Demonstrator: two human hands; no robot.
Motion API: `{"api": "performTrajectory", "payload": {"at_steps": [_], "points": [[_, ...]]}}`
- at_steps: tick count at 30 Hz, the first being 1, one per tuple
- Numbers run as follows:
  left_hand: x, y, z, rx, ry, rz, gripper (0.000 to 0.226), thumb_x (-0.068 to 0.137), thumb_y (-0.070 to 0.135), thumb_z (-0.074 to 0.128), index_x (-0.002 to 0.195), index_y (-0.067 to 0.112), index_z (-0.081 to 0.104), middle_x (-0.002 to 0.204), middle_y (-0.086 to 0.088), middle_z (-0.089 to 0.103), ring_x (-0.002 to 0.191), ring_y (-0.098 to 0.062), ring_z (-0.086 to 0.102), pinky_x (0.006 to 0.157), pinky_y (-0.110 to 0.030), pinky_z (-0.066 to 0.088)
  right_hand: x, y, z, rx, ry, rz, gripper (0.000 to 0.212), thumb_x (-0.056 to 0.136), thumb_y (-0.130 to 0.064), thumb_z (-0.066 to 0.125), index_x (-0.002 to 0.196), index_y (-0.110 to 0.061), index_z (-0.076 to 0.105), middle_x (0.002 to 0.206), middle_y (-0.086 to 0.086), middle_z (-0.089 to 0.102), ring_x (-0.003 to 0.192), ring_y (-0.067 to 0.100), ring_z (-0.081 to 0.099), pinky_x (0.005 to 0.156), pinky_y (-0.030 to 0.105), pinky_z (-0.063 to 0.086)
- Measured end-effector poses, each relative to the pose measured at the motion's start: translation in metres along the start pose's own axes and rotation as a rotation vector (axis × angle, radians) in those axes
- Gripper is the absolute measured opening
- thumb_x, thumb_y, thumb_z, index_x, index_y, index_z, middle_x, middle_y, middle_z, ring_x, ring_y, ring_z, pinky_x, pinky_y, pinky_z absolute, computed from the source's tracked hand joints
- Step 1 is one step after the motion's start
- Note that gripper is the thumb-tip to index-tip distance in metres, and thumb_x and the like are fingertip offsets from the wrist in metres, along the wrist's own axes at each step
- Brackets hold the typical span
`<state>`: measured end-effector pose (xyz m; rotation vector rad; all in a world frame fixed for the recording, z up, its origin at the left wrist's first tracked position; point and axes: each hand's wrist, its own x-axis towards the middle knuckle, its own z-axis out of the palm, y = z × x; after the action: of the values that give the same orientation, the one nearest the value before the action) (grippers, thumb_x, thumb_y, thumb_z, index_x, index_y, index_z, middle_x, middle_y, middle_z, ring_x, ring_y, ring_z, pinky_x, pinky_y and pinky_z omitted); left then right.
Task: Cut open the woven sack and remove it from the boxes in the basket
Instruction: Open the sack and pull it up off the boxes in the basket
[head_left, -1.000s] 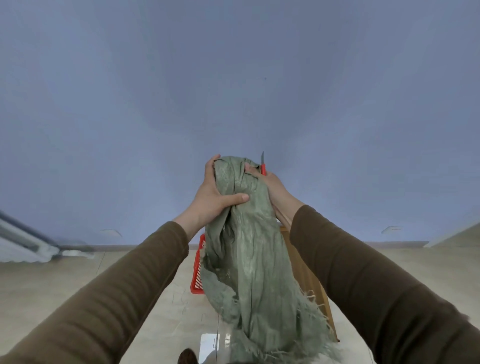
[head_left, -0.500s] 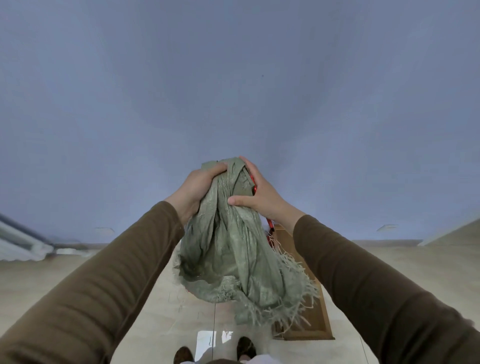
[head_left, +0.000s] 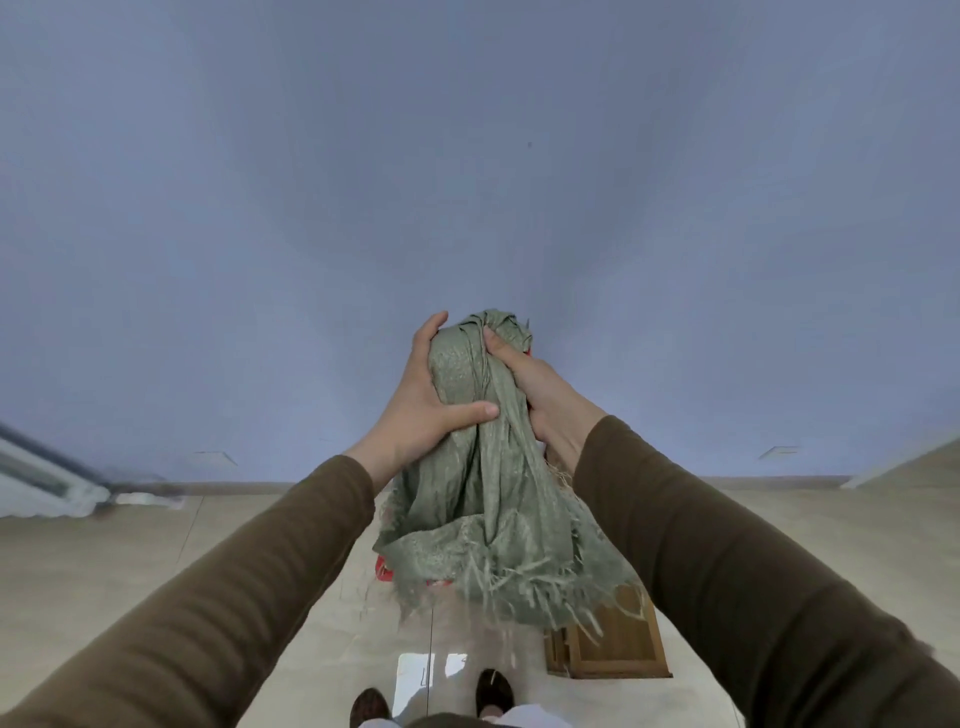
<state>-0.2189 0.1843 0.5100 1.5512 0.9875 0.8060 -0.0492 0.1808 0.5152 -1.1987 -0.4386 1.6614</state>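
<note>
Green woven cloth fills both grips: the left hand (head_left: 421, 410) wraps the bunched top of the sack (head_left: 488, 467) with its thumb lying across the front, and the right hand (head_left: 535, 395) clamps the same bunch from the other side, fingers curled into the folds. A sliver of red shows just behind the right hand, but what it belongs to cannot be told. From the grip the sack hangs straight down, its long axis near vertical, ending in a frayed, stringy hem. Below that hem a bit of red basket (head_left: 387, 571) peeks out, and a brown box (head_left: 618, 644) stands on the tiled floor (head_left: 260, 519) towards the right. Judging by this, the sack looks lifted clear of the boxes; both hands share it equally.
</note>
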Motion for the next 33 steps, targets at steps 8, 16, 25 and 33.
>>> {"api": "performTrajectory", "payload": {"at_steps": [8,16,25,33], "points": [[0.01,0.0,-0.007,-0.081,0.211,-0.101,0.086,0.08,0.017,0.09,0.147,0.039,0.041,0.123,-0.002,0.072,0.109,-0.018,0.075,0.101,-0.047,0.06,0.0,0.004,0.004,-0.446,0.145,-0.348,0.077,0.085,-0.047,0.082,0.149,-0.024,0.046,0.151,0.004,0.055,0.135,0.02,0.057,0.114,0.044,0.047],[0.03,0.02,-0.017,-0.208,0.316,-0.289,0.075,0.069,0.039,0.089,0.129,0.023,0.046,0.122,-0.009,0.07,0.106,-0.026,0.075,0.094,-0.047,0.062,-0.001,0.015,-0.015,-0.718,-0.086,-0.522,0.102,0.06,-0.048,0.095,0.145,-0.032,0.041,0.135,-0.013,0.061,0.122,0.0,0.062,0.104,0.029,0.051],[0.019,0.014,-0.003,-0.207,0.183,-0.309,0.099,0.073,0.056,0.087,0.149,0.02,0.036,0.144,-0.01,0.059,0.124,-0.024,0.068,0.104,-0.049,0.058,0.004,0.008,-0.014,-0.69,0.134,-0.509,0.074,0.057,-0.054,0.091,0.117,-0.029,0.056,0.109,-0.01,0.073,0.095,0.004,0.072,0.084,0.037,0.06],[0.002,-0.013,0.0,0.038,0.017,-0.085,0.146,0.065,0.032,0.099,0.16,0.057,-0.01,0.161,0.016,0.033,0.14,0.011,0.047,0.112,-0.018,0.046,0.008,0.003,-0.007,-0.323,0.12,-0.22,0.071,0.069,-0.049,0.092,0.127,-0.016,0.068,0.116,0.006,0.079,0.106,0.027,0.076,0.099,0.05,0.059]]}}
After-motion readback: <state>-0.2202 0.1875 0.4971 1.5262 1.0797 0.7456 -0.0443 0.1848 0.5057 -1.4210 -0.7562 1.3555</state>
